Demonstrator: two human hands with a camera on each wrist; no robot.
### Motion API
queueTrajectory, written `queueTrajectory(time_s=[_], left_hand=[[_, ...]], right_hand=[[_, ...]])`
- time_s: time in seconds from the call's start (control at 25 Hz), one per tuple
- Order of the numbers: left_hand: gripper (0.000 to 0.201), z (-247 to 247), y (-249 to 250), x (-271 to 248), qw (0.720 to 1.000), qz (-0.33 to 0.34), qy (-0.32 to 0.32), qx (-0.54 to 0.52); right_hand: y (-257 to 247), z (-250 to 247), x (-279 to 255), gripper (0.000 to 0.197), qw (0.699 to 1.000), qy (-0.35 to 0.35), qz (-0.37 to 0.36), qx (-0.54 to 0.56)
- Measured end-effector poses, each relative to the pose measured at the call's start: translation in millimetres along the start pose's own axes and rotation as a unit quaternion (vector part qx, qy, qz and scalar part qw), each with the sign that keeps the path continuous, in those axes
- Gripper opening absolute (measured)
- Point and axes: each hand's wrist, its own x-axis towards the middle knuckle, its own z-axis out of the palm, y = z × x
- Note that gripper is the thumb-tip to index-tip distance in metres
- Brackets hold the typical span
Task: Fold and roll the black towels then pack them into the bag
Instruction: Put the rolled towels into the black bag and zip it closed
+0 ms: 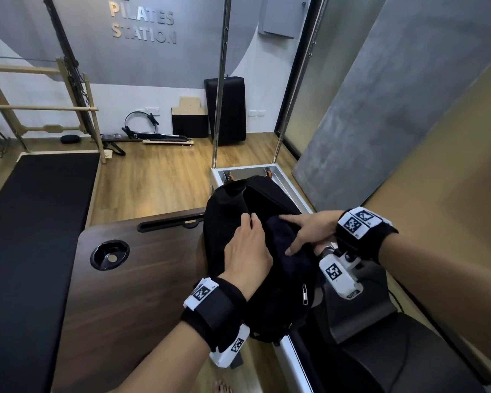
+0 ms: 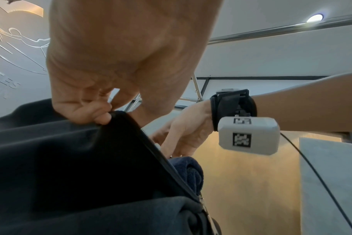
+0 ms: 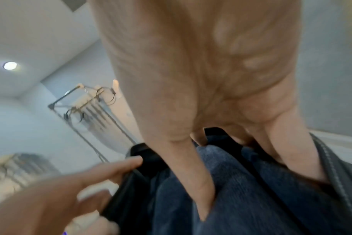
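Observation:
A black bag [image 1: 224, 222] stands unzipped between the brown table and a white frame. My left hand [image 1: 247, 245] pinches the left edge of its opening and holds it apart; in the left wrist view the fingertips [image 2: 103, 117] grip the bag's [image 2: 70, 159] zipper rim. A rolled dark towel [image 1: 281, 236] sits in the opening. My right hand [image 1: 304, 231] lies on it with index finger and thumb stretched out, pressing it down. In the right wrist view the right hand [image 3: 191, 95] spans the towel [image 3: 241, 182]. The roll's end [image 2: 191, 171] shows beside the zipper.
The brown table [image 1: 131, 293] with a round cup recess [image 1: 109, 255] lies left of the bag. A black padded bed [image 1: 34, 236] is farther left. Two metal poles [image 1: 220, 95] rise from the white frame [image 1: 289, 188]. A dark padded seat [image 1: 366, 321] is under my right wrist.

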Motion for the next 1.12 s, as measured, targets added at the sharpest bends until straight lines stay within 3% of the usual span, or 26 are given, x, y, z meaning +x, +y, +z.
queueTrajectory(time_s=[0.08,0.2,0.4,0.56,0.64,0.72,0.84,0.92,1.04,1.12], left_hand=[[0.075,3,4,-4,1.0,0.014,-0.001,-0.001],[0.071,4,11,-8,1.0,0.026,0.006,-0.003],[0.064,-4,16,-10,0.999,0.032,0.016,0.002],[0.066,-9,16,-9,1.0,0.023,-0.006,0.002],[0.058,-11,16,-10,1.0,0.023,-0.01,0.001],[0.048,-13,16,-12,1.0,0.025,-0.014,0.006],[0.043,-13,17,-15,0.999,0.027,-0.013,0.016],[0.045,-14,15,-15,0.999,0.028,-0.01,0.019],[0.045,-12,14,-17,0.999,0.029,-0.013,0.016],[0.045,-10,15,-16,0.999,0.027,-0.008,0.017]], right_hand=[[-2,13,4,0.107,0.997,0.008,0.002,-0.08],[-1,38,21,0.102,0.976,0.075,-0.001,-0.203],[7,48,20,0.102,0.973,0.145,-0.002,-0.181],[11,47,3,0.075,0.97,0.206,-0.046,-0.119],[13,55,-3,0.069,0.958,0.187,-0.096,-0.193],[10,59,-8,0.069,0.956,0.125,-0.111,-0.243],[-2,51,-10,0.081,0.95,-0.022,-0.058,-0.306],[-8,48,-9,0.09,0.941,-0.075,-0.035,-0.329],[-12,59,-4,0.098,0.931,-0.061,-0.02,-0.36],[-8,65,-2,0.101,0.941,-0.019,-0.03,-0.337]])
